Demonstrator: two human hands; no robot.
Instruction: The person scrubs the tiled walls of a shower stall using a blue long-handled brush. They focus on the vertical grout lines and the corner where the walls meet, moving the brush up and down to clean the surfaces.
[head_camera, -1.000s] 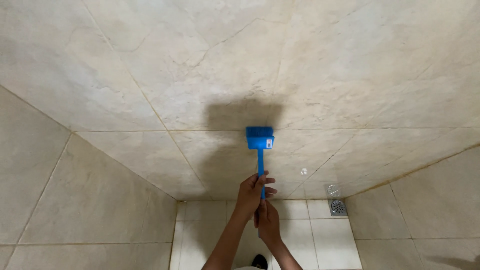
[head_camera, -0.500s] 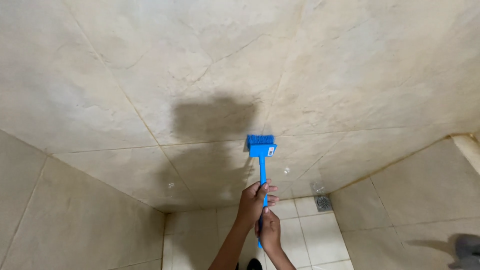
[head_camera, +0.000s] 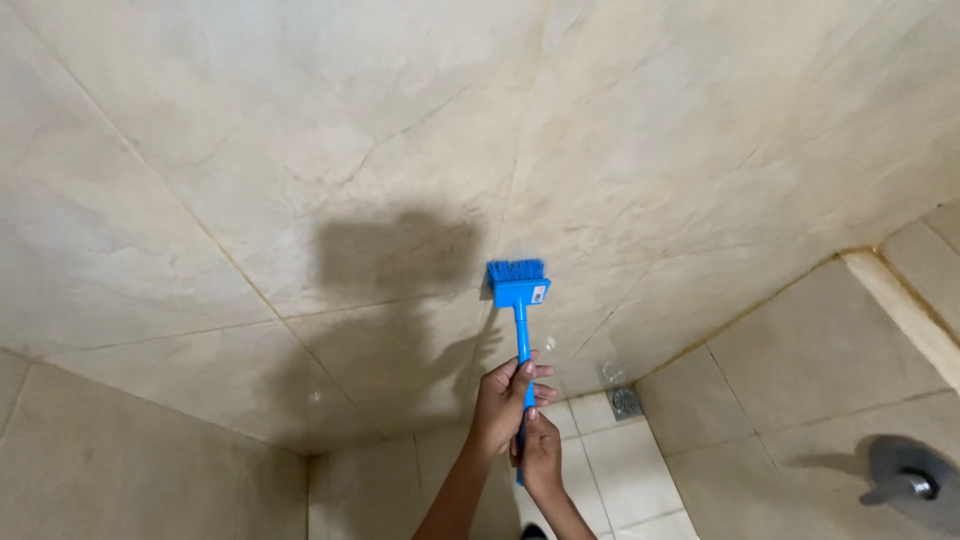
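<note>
Since a second ago: blue brush head shifted rightward and a touch lower along the wall, with the view tilted so more of the right-hand wall shows. By the look of it, a scrubbing stroke across the lower wall tiles in progress, bristles kept against the tile.

Far left: large beige marble-look wall tiles, glossy, faintly veined, with thin grout lines running diagonally. Across them, a dark soft-edged shadow of head and arms.

Centre: blue plastic long-handled scrubbing brush, rectangular head with short stiff blue bristles pressed to the wall, slim straight handle running down to the hands. Left hand higher on the handle, fingers wrapped and clamped round it. Right hand just below, touching the left, likewise closed tight on the handle's lower part.

Below and right of the hands: small white square floor tiles, matt, with a round metal floor drain near the wall's foot.

Right: more beige tile, a yellowed grout seam at the corner, and a grey metal wall fitting with a round plate, casting its own shadow.
</note>
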